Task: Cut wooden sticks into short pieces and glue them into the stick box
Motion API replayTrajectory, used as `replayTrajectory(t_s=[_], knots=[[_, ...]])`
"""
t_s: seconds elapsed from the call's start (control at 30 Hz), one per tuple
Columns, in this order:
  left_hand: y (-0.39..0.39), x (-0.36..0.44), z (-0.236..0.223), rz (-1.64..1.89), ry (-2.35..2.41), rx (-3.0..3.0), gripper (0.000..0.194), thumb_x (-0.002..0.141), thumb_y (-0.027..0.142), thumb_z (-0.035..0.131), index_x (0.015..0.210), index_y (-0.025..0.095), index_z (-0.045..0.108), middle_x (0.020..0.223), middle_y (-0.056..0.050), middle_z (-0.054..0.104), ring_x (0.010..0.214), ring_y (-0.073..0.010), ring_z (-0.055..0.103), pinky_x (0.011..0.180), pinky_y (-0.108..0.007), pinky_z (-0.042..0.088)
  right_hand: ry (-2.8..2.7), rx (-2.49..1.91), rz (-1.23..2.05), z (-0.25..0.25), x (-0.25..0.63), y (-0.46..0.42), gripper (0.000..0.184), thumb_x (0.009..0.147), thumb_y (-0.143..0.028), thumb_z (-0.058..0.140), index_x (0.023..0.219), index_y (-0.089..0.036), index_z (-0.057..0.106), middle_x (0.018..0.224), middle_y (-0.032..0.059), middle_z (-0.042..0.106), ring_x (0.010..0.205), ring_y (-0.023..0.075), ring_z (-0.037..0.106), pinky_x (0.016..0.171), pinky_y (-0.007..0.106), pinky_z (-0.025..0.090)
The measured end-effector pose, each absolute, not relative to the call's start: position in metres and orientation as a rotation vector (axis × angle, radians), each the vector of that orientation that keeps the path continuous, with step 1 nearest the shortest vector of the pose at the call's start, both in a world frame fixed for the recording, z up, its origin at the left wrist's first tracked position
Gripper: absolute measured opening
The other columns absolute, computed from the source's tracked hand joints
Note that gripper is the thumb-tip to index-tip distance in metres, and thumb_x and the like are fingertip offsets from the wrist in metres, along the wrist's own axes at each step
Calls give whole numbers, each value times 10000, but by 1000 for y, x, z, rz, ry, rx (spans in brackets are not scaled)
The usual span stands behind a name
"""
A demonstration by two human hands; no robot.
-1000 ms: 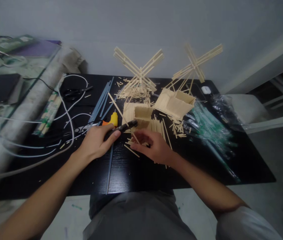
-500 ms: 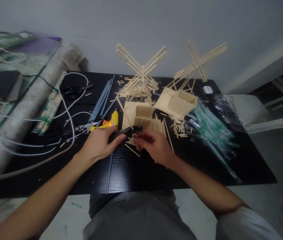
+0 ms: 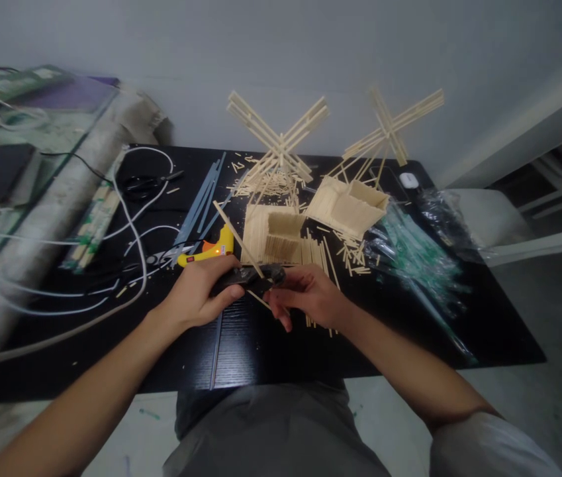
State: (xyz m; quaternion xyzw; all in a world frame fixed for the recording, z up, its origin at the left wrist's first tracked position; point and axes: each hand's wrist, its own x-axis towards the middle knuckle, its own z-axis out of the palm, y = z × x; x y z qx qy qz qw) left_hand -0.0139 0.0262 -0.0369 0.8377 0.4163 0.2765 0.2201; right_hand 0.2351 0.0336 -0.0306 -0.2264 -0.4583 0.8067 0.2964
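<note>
Clasping a black hand tool (image 3: 251, 278) in the left hand (image 3: 201, 291), above the black table (image 3: 265, 351). Slanting a thin wooden stick (image 3: 237, 236) up and leftward from the tool's head, near the base of the nearer wooden windmill (image 3: 255, 232). Curling the right hand (image 3: 310, 295) narrowly beside the tool's tip, possibly pinching the stick; impossible to tell. Having a yellow glue gun (image 3: 204, 256) lying just beyond the left hand.

Plain greys and bare forearms (image 3: 126, 361)
The left hand (image 3: 198, 291) and right hand (image 3: 313, 298) are bare, wrists too. A loose, light grey sleeve (image 3: 489, 445) ends near the right elbow; a darker grey garment (image 3: 271, 434), softly creased, covers the lap.
</note>
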Motion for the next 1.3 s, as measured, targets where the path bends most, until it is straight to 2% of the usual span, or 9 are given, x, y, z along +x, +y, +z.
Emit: replayTrajectory(t_s=[0.27,0.43,0.53,0.63,0.7,0.77,0.9,1.1,1.3], knots=[[24,-12,-35,871,1037,2390,636,1013,680,322,956,150,669,795,-76,703,682,-207,646,623,-310,454,-1073,-389,2387,-42,231,26,266,892,-390,812,886,-143,713,642,-45,672,443,59,584,438,163,523],[23,-13,-36,802,1110,2358,571,1017,630,357,920,156,662,754,-56,680,660,-196,630,613,-303,435,-1071,-395,2335,-43,231,28,244,901,-373,804,905,-144,721,644,-44,673,465,66,603,452,174,537],[25,-15,-37,766,1172,2361,494,1017,576,395,865,167,626,729,-44,659,644,-184,603,605,-296,404,-1204,-528,2237,-42,234,34,256,899,-384,803,901,-145,711,675,-21,700,531,92,665,528,208,583],[27,-17,-38,669,1280,2354,472,1007,567,416,820,175,601,740,-49,661,650,-183,594,615,-300,389,-1364,-729,1961,-39,239,39,315,793,-319,898,992,-183,694,860,0,751,686,105,725,617,202,609],[27,-17,-38,591,1336,2330,481,998,578,417,809,179,606,752,-56,672,673,-192,609,632,-306,393,-1432,-782,1760,-36,243,42,543,700,-240,954,1159,-248,665,1115,12,744,800,104,740,657,189,620],[27,-15,-37,510,1350,2300,487,992,586,413,815,183,621,757,-59,685,700,-204,631,644,-311,397,-1525,-745,1694,-34,245,42,667,710,-200,940,1291,-302,627,1307,32,688,894,119,748,708,210,642],[25,-11,-36,396,1333,2277,503,984,606,414,831,187,648,770,-64,703,720,-213,642,662,-321,406,-1594,-608,1767,-33,245,41,451,779,-195,885,1197,-261,728,1308,49,698,1054,173,741,791,250,668],[24,-10,-35,337,1351,2297,552,992,627,396,851,183,691,753,-65,716,703,-205,662,647,-316,404,-1456,-635,1878,-41,241,39,482,720,-195,932,1166,-252,757,1148,21,756,842,133,763,763,271,686],[26,-14,-36,326,1490,2378,594,952,692,432,747,192,678,683,-71,709,633,-214,642,603,-312,353,-1436,-640,1863,-40,241,40,450,718,-194,931,1130,-268,765,1272,23,729,794,109,767,770,257,688]])
